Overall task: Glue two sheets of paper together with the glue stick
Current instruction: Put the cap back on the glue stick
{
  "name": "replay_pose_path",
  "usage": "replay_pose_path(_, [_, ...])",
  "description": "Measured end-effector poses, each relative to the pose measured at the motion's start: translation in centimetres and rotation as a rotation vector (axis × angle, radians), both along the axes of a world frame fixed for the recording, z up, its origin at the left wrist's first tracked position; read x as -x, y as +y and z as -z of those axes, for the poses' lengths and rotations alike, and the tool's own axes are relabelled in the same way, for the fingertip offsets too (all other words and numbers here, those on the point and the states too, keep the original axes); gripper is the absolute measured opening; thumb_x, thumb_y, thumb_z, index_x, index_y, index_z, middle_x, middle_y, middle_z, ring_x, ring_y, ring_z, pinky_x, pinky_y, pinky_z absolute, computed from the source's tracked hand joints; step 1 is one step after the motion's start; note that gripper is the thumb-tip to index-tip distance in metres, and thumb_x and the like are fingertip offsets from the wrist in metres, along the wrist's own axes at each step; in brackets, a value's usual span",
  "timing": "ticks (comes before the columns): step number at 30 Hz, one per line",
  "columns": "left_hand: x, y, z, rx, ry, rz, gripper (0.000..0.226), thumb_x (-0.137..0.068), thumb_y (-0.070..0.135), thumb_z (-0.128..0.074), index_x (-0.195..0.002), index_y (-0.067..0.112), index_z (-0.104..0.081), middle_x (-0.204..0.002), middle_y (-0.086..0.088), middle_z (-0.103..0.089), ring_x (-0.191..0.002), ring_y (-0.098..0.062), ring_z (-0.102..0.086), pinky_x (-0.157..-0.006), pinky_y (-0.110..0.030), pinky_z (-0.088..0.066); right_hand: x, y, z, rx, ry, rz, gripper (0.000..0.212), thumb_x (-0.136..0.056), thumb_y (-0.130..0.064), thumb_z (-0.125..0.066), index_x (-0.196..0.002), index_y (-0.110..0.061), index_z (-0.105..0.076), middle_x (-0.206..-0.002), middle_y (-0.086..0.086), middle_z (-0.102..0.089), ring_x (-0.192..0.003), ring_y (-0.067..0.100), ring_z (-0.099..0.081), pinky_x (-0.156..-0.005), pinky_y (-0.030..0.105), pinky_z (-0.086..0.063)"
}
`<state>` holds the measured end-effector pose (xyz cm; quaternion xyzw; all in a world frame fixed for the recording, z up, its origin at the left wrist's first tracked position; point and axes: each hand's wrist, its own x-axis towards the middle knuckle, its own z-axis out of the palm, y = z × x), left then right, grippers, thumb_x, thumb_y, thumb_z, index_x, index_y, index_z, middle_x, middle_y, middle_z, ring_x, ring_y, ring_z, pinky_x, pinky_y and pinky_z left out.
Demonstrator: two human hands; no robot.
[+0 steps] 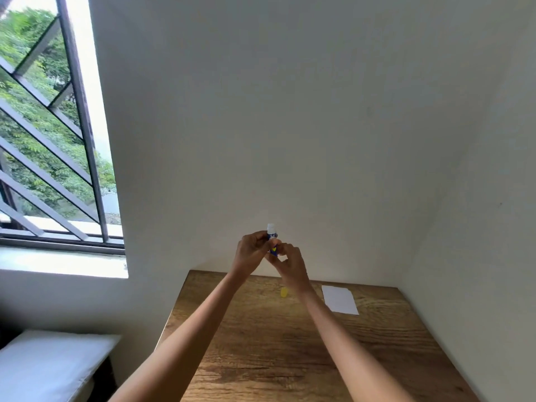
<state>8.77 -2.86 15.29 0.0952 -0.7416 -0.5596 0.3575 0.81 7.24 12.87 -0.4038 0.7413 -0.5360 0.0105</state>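
Observation:
A blue glue stick (272, 235) with its white glue tip showing on top is held upright above the far edge of the wooden table (290, 343). My left hand (251, 251) grips its upper body. My right hand (290, 266) pinches its lower end from below. The yellow cap (284, 293) lies on the table just under my hands. White paper (340, 299) lies flat at the table's far right; I cannot tell whether it is one sheet or two stacked.
The table stands in a corner, with white walls behind it and along its right side. A barred window (52, 134) is at the left. A white cushioned seat (49, 364) sits low to the left of the table.

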Motion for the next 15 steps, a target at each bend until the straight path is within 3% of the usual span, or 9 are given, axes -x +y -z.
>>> replay_pose_path(3, [0.5, -0.5, -0.2, -0.009, -0.008, -0.016, 0.006, -0.085, 0.021, -0.066, -0.085, 0.023, -0.071, -0.086, -0.007, -0.075, -0.088, -0.019, -0.071, -0.085, -0.040, -0.053, 0.8, 0.6, -1.3, 0.010, -0.024, -0.211, 0.014, -0.092, -0.016, -0.056, -0.093, -0.008, -0.066, -0.081, -0.011, -0.055, -0.085, 0.000, -0.056, -0.066, 0.005, -0.041])
replay_pose_path(5, [0.6, -0.6, -0.1, -0.017, 0.002, 0.002, 0.007, -0.087, 0.019, -0.064, -0.088, 0.021, -0.071, -0.087, -0.007, -0.075, -0.089, -0.020, -0.071, -0.088, -0.042, -0.053, 1.2, 0.7, -1.8, -0.022, 0.009, -0.243, 0.015, -0.091, -0.015, -0.056, -0.092, -0.007, -0.068, -0.081, -0.011, -0.058, -0.085, -0.006, -0.056, -0.070, 0.009, -0.042])
replay_pose_path(8, [1.1, -0.1, -0.5, -0.073, 0.050, -0.020, 0.014, -0.086, 0.017, -0.065, -0.082, 0.030, -0.071, -0.085, -0.004, -0.075, -0.088, -0.021, -0.071, -0.088, -0.042, -0.053, 1.4, 0.0, -1.0, -0.126, 0.328, 0.087, 0.022, -0.088, -0.032, -0.060, -0.098, -0.013, -0.064, -0.096, -0.006, -0.058, -0.096, 0.009, -0.051, -0.077, 0.025, -0.039])
replay_pose_path(10, [1.6, 0.3, -0.7, -0.069, 0.058, -0.035, 0.018, -0.083, 0.021, -0.068, -0.077, 0.037, -0.070, -0.082, -0.001, -0.075, -0.083, -0.017, -0.072, -0.083, -0.038, -0.054, 0.8, -0.6, 0.1, -0.067, 0.452, 0.315, 0.028, -0.085, -0.036, -0.063, -0.098, -0.011, -0.062, -0.097, 0.001, -0.059, -0.094, 0.016, -0.050, -0.075, 0.029, -0.042])
replay_pose_path(12, [1.9, 0.4, -0.9, -0.043, 0.023, -0.033, 0.012, -0.082, 0.025, -0.069, -0.077, 0.036, -0.070, -0.081, 0.000, -0.075, -0.079, -0.013, -0.072, -0.079, -0.032, -0.055, -0.1, -1.0, 0.2, 0.020, 0.301, 0.326, 0.029, -0.085, -0.034, -0.064, -0.101, -0.010, -0.060, -0.100, 0.003, -0.057, -0.097, 0.017, -0.049, -0.074, 0.029, -0.044])
replay_pose_path(15, [1.7, -0.4, -1.2, -0.012, -0.026, -0.004, 0.006, -0.083, 0.023, -0.068, -0.081, 0.028, -0.071, -0.081, 0.000, -0.075, -0.077, -0.008, -0.070, -0.077, -0.024, -0.053, 0.3, -1.2, -0.2, 0.025, 0.092, 0.070, 0.017, -0.091, -0.027, -0.057, -0.104, -0.016, -0.058, -0.096, -0.008, -0.048, -0.102, 0.015, -0.045, -0.075, 0.022, -0.041])
